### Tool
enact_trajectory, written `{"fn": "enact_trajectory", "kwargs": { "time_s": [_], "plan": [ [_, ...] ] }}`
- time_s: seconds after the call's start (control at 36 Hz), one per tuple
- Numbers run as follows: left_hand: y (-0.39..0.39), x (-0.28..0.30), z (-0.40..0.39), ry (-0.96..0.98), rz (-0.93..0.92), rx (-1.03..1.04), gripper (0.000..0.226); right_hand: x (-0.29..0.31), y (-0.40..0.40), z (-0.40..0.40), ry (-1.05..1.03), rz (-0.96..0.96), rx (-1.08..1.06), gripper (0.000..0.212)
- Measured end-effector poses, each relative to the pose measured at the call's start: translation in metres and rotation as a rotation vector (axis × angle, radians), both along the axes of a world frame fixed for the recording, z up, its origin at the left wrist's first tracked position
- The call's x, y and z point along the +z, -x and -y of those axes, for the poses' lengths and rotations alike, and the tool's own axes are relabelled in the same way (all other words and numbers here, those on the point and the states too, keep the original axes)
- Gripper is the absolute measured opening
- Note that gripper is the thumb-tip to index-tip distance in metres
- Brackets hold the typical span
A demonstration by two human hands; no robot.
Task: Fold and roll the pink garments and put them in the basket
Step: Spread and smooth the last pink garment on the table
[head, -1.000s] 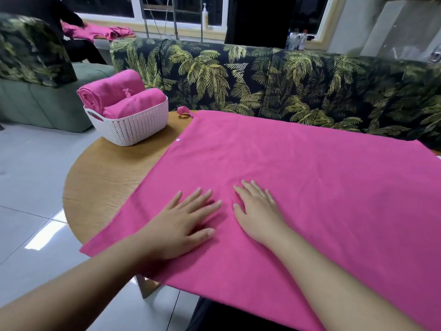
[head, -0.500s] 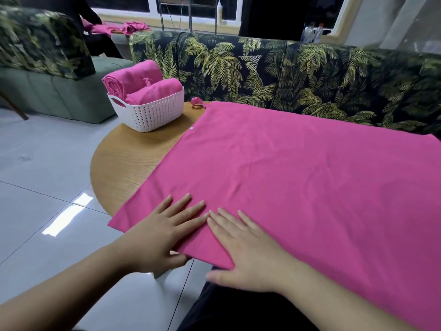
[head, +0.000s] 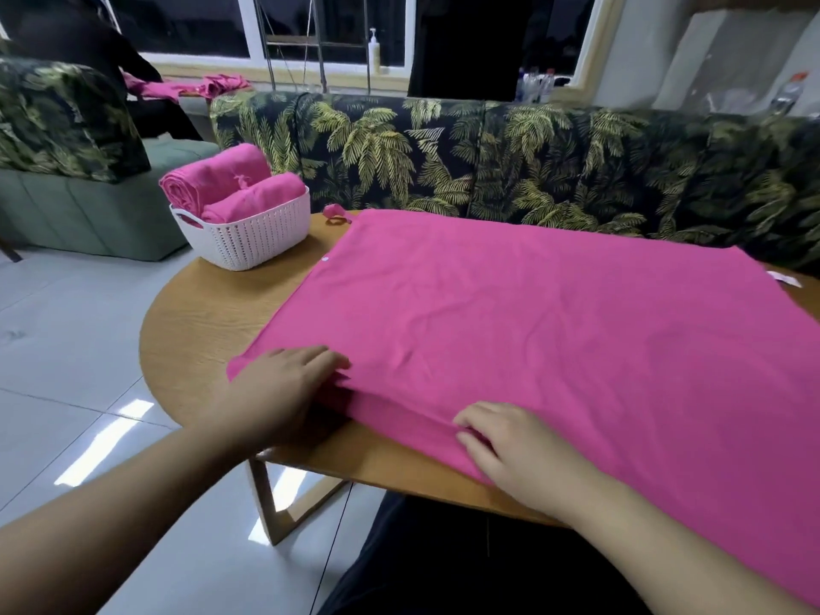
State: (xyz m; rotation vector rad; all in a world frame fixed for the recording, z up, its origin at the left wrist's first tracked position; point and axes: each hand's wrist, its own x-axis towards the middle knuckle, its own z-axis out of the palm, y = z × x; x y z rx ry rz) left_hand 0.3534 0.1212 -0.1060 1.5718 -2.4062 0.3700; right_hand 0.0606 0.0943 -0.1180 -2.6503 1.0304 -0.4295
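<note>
A large pink garment [head: 532, 330] lies spread flat over a round wooden table [head: 208, 312]. Its near edge is turned over into a narrow fold. My left hand [head: 288, 388] grips that fold at the garment's near left corner, fingers curled over the cloth. My right hand [head: 519, 450] pinches the same folded edge further right, fingertips curled on it. A white woven basket [head: 253, 241] stands at the table's far left and holds two rolled pink garments [head: 230, 184].
A palm-print sofa [head: 532, 162] runs behind the table. A small pink scrap [head: 335, 213] lies by the garment's far corner. More pink garments [head: 191, 86] sit on a ledge at the back left, near a seated person [head: 66, 42]. Tiled floor lies to the left.
Both hands slid back from the middle of the garment to its near edge, moved apart, and turned that edge over into a fold. The view shifted slightly.
</note>
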Motion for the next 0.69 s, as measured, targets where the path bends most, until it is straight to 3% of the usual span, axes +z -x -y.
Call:
{"fn": "enact_trajectory", "kwargs": {
  "time_s": [0.08, 0.17, 0.31, 0.33, 0.42, 0.47, 0.58, 0.69],
  "plan": [
    [0.006, 0.019, 0.032, 0.018, 0.05, 0.058, 0.026, 0.003, 0.016, 0.006, -0.015, 0.029, -0.095, 0.02],
    [0.03, 0.044, 0.072, 0.08, 0.017, 0.11, 0.028, 0.01, 0.029, 0.007, -0.043, 0.047, -0.182, 0.027],
    [0.099, 0.079, 0.153, -0.033, -0.225, 0.229, 0.026, 0.02, 0.063, -0.007, -0.149, -0.091, -0.358, 0.093],
    [0.111, 0.081, 0.167, -0.032, -0.236, 0.231, 0.025, 0.018, 0.072, -0.009, -0.125, -0.112, -0.376, 0.087],
    [0.145, 0.074, 0.199, 0.045, -0.295, 0.2, 0.035, 0.014, 0.101, -0.012, -0.068, -0.056, -0.453, 0.043],
    [0.174, 0.069, 0.206, 0.049, -0.382, 0.178, 0.048, 0.014, 0.123, -0.018, -0.084, -0.03, -0.485, 0.032],
    [0.233, 0.056, 0.196, 0.027, -0.422, 0.024, 0.062, 0.007, 0.164, -0.036, -0.164, -0.01, -0.481, 0.043],
    [0.272, 0.024, 0.174, -0.122, -0.34, -0.228, 0.051, -0.008, 0.202, -0.059, -0.073, -0.029, -0.429, 0.059]
  ]
}}
